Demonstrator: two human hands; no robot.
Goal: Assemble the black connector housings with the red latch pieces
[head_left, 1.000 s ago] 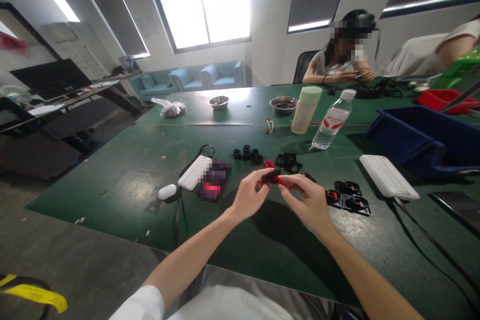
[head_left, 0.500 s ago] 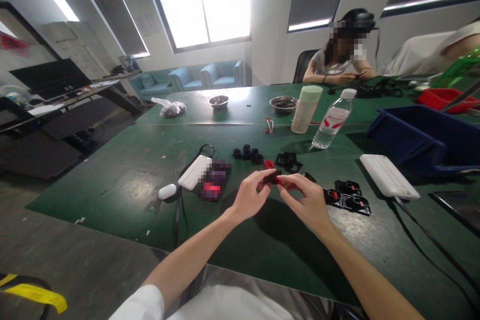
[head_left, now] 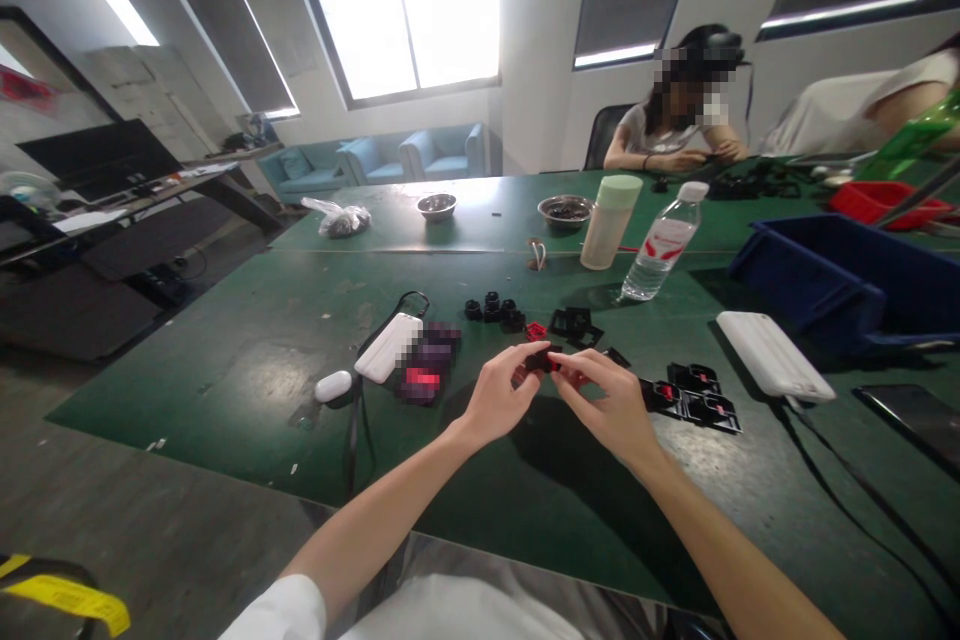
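Observation:
My left hand is closed in a pinch on a small black plastic part, held just above the table. From the other side my right hand pinches a small red piece against that black part. The fingers hide much of both. Beyond my hands lie a loose red piece, a group of black round parts and flat black square frames. To the right of my right hand sit several black assemblies with red centres.
Left are a white power bank, a pixelated phone and a white earbud case. Right stand a water bottle, a green-capped bottle, a blue bin and another white power bank. A person sits across the table.
Both hands stay together at nearly the same place, still on the small parts. The right fingers have shifted slightly around the red piece. The view has moved a little.

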